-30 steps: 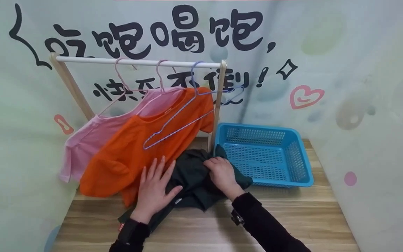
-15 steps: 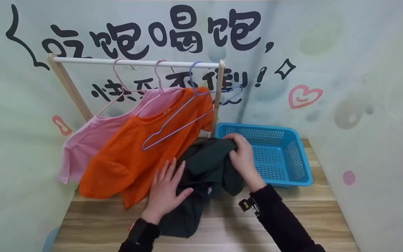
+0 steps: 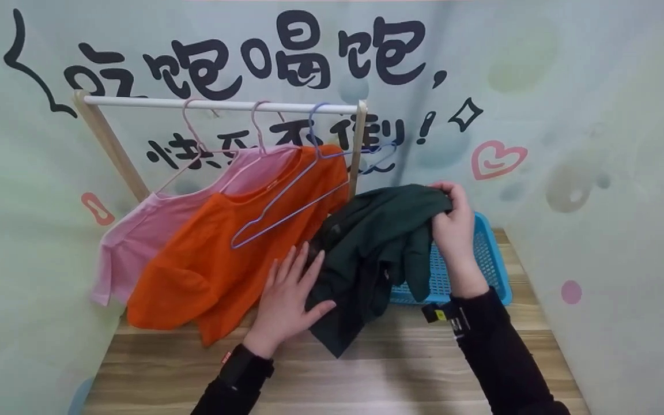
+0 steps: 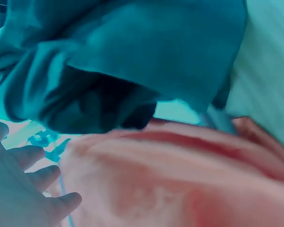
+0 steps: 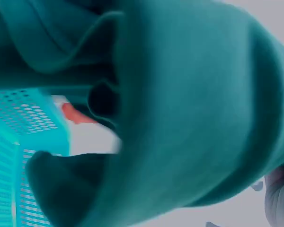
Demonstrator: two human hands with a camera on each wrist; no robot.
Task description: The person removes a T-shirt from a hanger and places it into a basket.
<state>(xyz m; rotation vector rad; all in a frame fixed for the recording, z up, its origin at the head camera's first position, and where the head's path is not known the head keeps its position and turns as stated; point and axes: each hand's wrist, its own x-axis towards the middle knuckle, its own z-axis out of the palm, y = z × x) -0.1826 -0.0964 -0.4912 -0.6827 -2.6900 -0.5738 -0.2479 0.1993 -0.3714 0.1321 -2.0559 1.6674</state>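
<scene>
My right hand (image 3: 457,242) pinches an upper edge of a dark green garment (image 3: 389,230), lifted and bunched partly in front of the blue basket. Its exact kind cannot be told from the folds. Fingers spread, my left hand (image 3: 294,300) lies against the garment's left side, beside the lower part of an orange T-shirt (image 3: 222,253). In the left wrist view, the fingers of the left hand (image 4: 23,184) are straight below the garment (image 4: 146,47). Cloth (image 5: 189,104) fills most of the right wrist view.
A rack with a white rail (image 3: 222,104) stands at the left. From it hang the orange T-shirt, a pink shirt (image 3: 130,242) and a bare blue hanger (image 3: 286,202). The blue basket (image 3: 496,265) sits on the wooden table (image 3: 412,369), close to the back wall.
My right hand has raised the dark green garment from the table, up and to the right, over the basket. My left hand has shifted slightly right and stays spread.
</scene>
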